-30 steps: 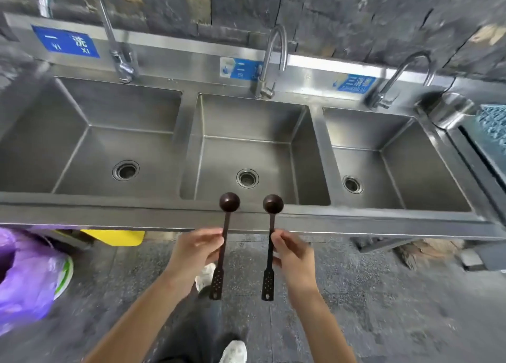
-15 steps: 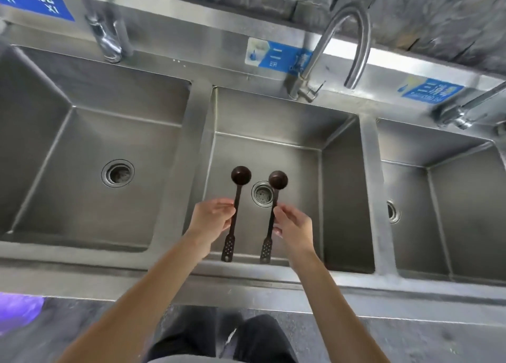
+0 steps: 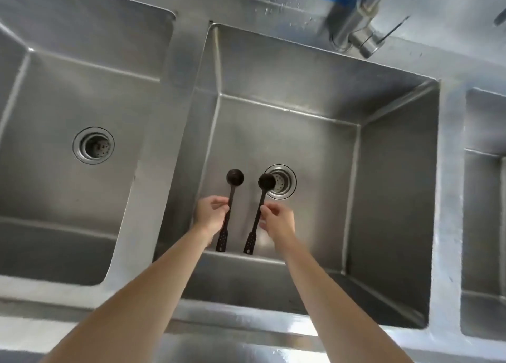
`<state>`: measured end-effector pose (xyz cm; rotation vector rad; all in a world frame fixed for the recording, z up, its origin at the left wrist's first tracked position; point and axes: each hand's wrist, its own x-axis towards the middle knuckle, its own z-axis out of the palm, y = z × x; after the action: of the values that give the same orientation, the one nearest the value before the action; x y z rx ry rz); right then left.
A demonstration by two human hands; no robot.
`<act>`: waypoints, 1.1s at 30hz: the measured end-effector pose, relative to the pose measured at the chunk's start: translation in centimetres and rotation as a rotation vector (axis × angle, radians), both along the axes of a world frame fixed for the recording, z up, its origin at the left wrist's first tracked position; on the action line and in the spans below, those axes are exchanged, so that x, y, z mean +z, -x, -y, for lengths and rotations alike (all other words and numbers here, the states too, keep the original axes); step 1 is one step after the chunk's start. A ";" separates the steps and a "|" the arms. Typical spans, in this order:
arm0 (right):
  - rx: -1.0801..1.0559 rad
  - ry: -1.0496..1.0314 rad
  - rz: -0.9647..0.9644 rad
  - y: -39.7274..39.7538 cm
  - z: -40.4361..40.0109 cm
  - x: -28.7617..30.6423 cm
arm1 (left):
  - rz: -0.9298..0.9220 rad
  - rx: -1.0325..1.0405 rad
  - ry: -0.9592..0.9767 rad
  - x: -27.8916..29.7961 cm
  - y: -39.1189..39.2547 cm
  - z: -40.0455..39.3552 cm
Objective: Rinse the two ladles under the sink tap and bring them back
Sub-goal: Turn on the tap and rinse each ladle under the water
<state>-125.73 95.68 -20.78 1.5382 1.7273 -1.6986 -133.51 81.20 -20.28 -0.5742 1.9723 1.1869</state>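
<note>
The left ladle (image 3: 231, 208) and the right ladle (image 3: 259, 210) are now hanging over the middle sink (image 3: 394, 176). A second ago they were out in front of the sink, over the floor. Half a second ago they had just crossed the front edge. Now they are well inside, with the bowls pointing away from the person and the flat ends pointing back. The bowl of the right ladle sits over the edge of the drain (image 3: 282, 181). The bowl of the left ladle is just beside it, and the two ladles do not touch.

The left hand (image 3: 209, 216) is closed around the thin middle of the left ladle, fingers curled in. The right hand (image 3: 278, 220) pinches the middle of the right ladle the same way, with the fingers bent.

The tap (image 3: 356, 31) is up at the top right, far from the ladles. Only its bottom part shows, and it is blurry. I see no water coming out, and the sink looks dry.

So the carrying part looks done, but the rinsing has not begun. I think the water must be turned on next. Both hands are full, so one hand may need to take both ladles, or let one go, to work the tap.

The left sink (image 3: 41, 198) has its own drain, and a bit of a third sink (image 3: 482, 225) shows at the right.
</note>
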 end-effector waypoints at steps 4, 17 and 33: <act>0.102 0.002 0.046 0.5 1.0 -4.5 | 0.039 0.053 0.029 -4.1 0.2 0.2; 0.111 0.005 0.101 -0.3 2.0 -10.8 | 0.012 0.059 0.169 -9.1 -1.5 1.4; 0.067 0.035 0.032 -0.1 -1.4 -4.1 | -0.111 -0.055 0.197 -3.9 -0.8 -0.3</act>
<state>-125.68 97.07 -24.84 1.4679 1.7049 -1.6545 -132.75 81.53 -24.14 -0.5593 2.2019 1.0168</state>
